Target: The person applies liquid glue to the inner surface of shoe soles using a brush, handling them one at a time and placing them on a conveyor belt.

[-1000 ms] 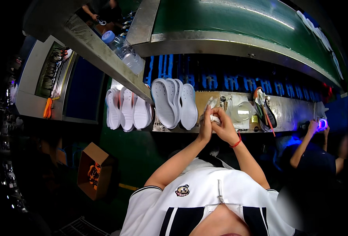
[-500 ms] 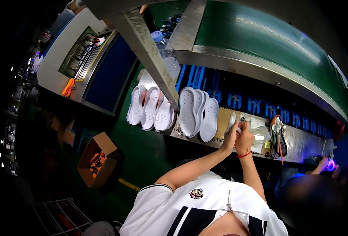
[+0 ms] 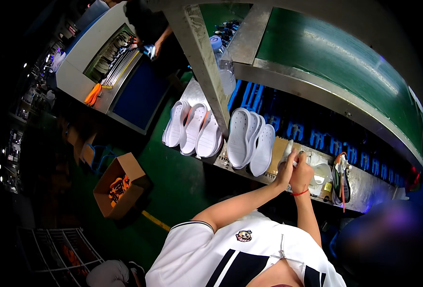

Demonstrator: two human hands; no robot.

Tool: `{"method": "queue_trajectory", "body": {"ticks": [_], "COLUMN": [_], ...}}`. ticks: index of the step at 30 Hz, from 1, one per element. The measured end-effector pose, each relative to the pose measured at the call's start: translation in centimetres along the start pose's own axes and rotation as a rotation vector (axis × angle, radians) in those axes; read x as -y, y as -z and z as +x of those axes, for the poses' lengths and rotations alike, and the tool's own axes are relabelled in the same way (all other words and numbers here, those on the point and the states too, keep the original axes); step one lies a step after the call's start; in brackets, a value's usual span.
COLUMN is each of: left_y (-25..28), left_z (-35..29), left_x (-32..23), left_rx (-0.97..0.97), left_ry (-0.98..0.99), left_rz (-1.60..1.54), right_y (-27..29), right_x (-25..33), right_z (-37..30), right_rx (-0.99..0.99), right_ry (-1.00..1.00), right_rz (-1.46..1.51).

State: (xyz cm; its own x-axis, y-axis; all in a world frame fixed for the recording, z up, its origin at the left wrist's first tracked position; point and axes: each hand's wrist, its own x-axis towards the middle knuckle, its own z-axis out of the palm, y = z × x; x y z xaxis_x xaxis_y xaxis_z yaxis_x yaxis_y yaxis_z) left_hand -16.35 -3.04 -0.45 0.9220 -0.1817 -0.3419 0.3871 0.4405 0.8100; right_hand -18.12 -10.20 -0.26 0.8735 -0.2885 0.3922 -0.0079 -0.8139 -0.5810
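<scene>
My left hand [image 3: 284, 173] is closed round a narrow white piece [image 3: 288, 149], whose top end sticks up past the fingers; its kind is not clear. Pressed close beside it, my right hand [image 3: 301, 174] is a fist with a red string at the wrist. Something small and white shows between the two hands, too small to name. Left of them, white shoe soles [image 3: 240, 136] lean together in a row on the metal bench, above a cardboard sheet [image 3: 277, 152]. More white soles [image 3: 195, 126] stand beyond the post. To the right sits a translucent white container [image 3: 322, 174].
A metal post [image 3: 204, 67] rises between the sole groups, by a plastic bottle [image 3: 224, 67]. Behind the bench runs a green conveyor [image 3: 336, 57]. Scissors and straps [image 3: 340, 179] lie at right. A cardboard box [image 3: 130, 165] stands on the floor. Another person's hand [image 3: 158, 48] holds a shoe.
The view has shifted, so the bench sits slightly lower and to the right. A person with a shoe has appeared by the machine at upper left. My hands stay together over the bench.
</scene>
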Motion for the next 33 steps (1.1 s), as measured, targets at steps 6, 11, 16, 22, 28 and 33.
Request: {"method": "queue_trajectory", "body": {"ticks": [6, 11, 16, 22, 28, 33], "left_y": [2.2, 1.9, 3.0, 12.2, 28.3, 24.8], "left_z": [3.0, 0.7, 1.3, 4.1, 7.3, 9.9], "left_x": [0.3, -3.9, -3.7, -5.9, -1.4, -3.0], "left_rx": [-0.130, -0.017, 0.178, -0.240, -0.421, -0.062], "left_ry": [0.002, -0.118, -0.091, -0.286, -0.055, -0.085], "left_rz": [-0.260, -0.175, -0.338, 0.230, 0.828, 0.863], "right_y": [-0.1, -1.5, -2.2, -2.5, -11.0, -15.0], "right_x": [1.7, 2.0, 1.4, -0.5, -7.9, -8.7], "right_z": [-2.4, -3.1, -3.5, -4.7, -5.3, -6.0], "right_rx": [0.191, 0.171, 0.350, 0.736, 0.796, 0.673], "right_ry": [-0.024, -0.147, -0.242, -0.217, -0.684, -0.677], "right_rz": [0.360, 0.432, 0.600, 0.708, 0.564, 0.462]}}
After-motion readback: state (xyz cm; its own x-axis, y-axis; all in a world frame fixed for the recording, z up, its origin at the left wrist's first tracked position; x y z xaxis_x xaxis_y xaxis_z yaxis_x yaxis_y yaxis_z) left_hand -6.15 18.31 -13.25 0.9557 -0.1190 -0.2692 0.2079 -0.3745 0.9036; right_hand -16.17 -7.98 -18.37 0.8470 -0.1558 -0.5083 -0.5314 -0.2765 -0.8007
